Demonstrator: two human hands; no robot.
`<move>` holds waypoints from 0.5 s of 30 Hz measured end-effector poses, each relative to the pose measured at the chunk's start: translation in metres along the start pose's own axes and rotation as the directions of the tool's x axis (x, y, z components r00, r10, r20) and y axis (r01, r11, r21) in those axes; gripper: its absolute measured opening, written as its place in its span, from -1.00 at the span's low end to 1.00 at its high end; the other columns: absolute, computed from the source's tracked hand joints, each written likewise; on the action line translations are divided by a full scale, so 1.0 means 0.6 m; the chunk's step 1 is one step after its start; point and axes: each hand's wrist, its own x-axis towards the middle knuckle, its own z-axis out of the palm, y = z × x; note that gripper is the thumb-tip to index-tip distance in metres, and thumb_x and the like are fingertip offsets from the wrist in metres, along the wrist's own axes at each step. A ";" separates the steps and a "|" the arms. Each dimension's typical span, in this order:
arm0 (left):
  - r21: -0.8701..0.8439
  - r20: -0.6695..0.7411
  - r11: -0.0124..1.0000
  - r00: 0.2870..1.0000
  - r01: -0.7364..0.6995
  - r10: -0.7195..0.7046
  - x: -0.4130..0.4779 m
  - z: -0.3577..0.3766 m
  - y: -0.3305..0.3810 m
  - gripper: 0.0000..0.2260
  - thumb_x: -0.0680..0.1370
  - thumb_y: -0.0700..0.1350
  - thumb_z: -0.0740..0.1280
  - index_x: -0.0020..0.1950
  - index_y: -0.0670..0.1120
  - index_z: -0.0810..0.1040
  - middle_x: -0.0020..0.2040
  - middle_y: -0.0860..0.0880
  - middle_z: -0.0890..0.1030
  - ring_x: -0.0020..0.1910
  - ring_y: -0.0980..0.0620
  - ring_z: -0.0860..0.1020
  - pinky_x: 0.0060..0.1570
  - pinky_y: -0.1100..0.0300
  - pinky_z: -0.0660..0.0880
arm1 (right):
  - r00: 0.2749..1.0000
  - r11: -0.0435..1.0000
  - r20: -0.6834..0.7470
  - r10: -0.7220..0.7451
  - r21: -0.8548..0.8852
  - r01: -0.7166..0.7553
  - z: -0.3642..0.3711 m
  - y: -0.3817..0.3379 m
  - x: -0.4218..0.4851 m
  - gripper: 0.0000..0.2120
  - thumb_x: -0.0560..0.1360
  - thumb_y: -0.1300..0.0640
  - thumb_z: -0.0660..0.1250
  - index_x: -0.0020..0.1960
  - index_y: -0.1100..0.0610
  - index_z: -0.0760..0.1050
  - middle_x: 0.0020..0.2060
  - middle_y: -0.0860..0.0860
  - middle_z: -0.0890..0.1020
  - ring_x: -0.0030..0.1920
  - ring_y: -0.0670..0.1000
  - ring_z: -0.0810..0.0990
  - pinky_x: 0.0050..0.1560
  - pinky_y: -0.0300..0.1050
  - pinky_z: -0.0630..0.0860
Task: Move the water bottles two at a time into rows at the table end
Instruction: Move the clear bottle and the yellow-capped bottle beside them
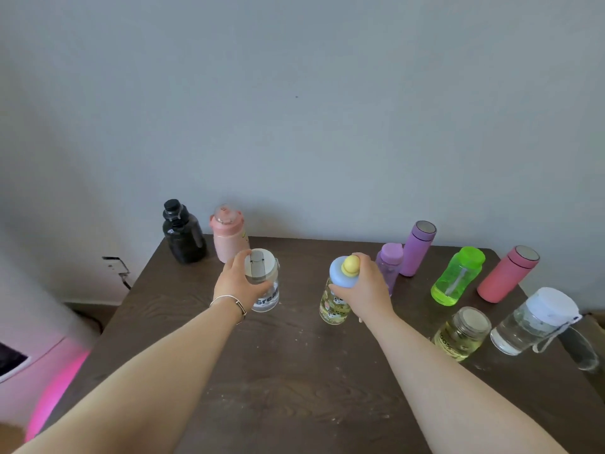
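My left hand (237, 283) grips the top of a clear bottle with a white lid (266, 294) near the table's middle left. My right hand (361, 286) holds a yellow patterned bottle (332, 306) by its blue cap with a yellow knob. A black bottle (183, 234) and a pink bottle (227, 235) stand side by side at the far left edge by the wall. On the right stand a small purple bottle (389, 260), a tall purple flask (419, 247), a green bottle (456, 276), a coral flask (507, 273), a yellowish jar bottle (461, 334) and a clear white-lidded bottle (533, 322).
The dark wooden table (294, 371) ends at a grey wall (294, 109) behind the bottles. The table's left edge drops to a floor with a pink glow (55, 388). A wall socket (114, 267) sits low on the left.
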 end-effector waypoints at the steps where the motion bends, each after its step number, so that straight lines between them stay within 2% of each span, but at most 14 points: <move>1: 0.000 -0.018 1.000 1.000 0.012 -0.012 0.003 -0.017 -0.012 -0.32 0.29 0.07 0.53 0.35 0.16 0.33 0.27 0.02 0.43 -0.01 0.02 0.44 -0.02 0.14 0.42 | 1.000 1.000 0.010 -0.013 -0.005 0.013 0.012 -0.015 0.002 -0.24 0.42 0.05 0.67 0.52 0.06 0.41 0.35 0.04 0.54 0.40 0.14 0.51 0.30 0.03 0.53; 5: 0.003 -0.084 0.998 0.995 0.060 -0.059 0.018 -0.085 -0.067 -0.33 0.30 0.08 0.53 0.34 0.16 0.34 0.28 0.03 0.42 -0.03 0.01 0.43 -0.04 0.14 0.42 | 0.995 0.997 0.068 -0.071 0.001 0.071 0.069 -0.074 0.014 -0.25 0.42 0.06 0.67 0.50 0.07 0.41 0.35 0.06 0.55 0.40 0.16 0.51 0.33 0.07 0.54; 9: 0.017 -0.121 0.995 0.988 0.096 -0.093 0.045 -0.148 -0.135 -0.33 0.32 0.08 0.52 0.37 0.16 0.32 0.29 0.01 0.42 0.01 -0.02 0.45 -0.05 0.13 0.40 | 0.989 0.995 0.111 -0.096 0.002 0.096 0.138 -0.142 0.025 -0.26 0.42 0.04 0.67 0.50 0.03 0.40 0.32 0.04 0.53 0.35 0.16 0.53 0.28 0.17 0.64; 12: 0.039 -0.124 0.993 0.986 0.115 -0.109 0.075 -0.193 -0.189 -0.29 0.32 0.10 0.53 0.39 0.14 0.30 0.31 0.01 0.42 0.10 -0.07 0.49 -0.05 0.12 0.41 | 0.985 0.993 0.126 -0.114 0.001 0.115 0.198 -0.195 0.037 -0.26 0.42 0.03 0.67 0.49 0.02 0.40 0.22 -0.04 0.48 0.33 0.15 0.53 0.26 0.15 0.65; 15: 0.055 -0.101 0.992 0.989 0.113 -0.107 0.114 -0.233 -0.242 -0.29 0.31 0.08 0.53 0.39 0.14 0.29 0.30 0.00 0.43 0.09 -0.06 0.50 -0.03 0.13 0.43 | 0.982 0.993 0.148 -0.114 -0.001 0.116 0.259 -0.242 0.047 -0.29 0.43 0.05 0.67 0.48 0.05 0.42 0.18 -0.06 0.45 0.32 0.15 0.54 0.27 0.12 0.62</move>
